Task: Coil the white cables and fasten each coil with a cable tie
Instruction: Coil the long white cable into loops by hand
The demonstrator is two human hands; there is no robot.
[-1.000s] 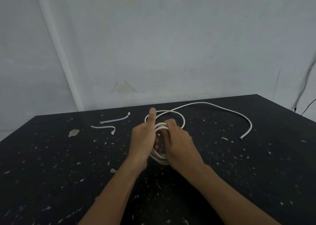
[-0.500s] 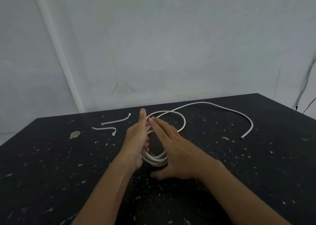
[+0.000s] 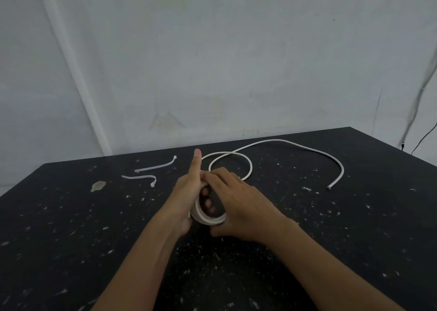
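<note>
The left hand (image 3: 186, 192) curls its fingers through one white cable (image 3: 279, 141) coil (image 3: 208, 217), thumb upright. The right hand (image 3: 236, 201) lays bent fingers over the coil's top strands. The loose tail loops across the black table (image 3: 71, 228). Two cable ties (image 3: 155, 167) lie left.

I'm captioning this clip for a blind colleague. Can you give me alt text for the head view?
Two hands wind a white cable into a coil over a black table: the left hand grips the coil, thumb up, and the right hand lays on a loop. The cable's loose end trails right; two cable ties lie to the left.
</note>
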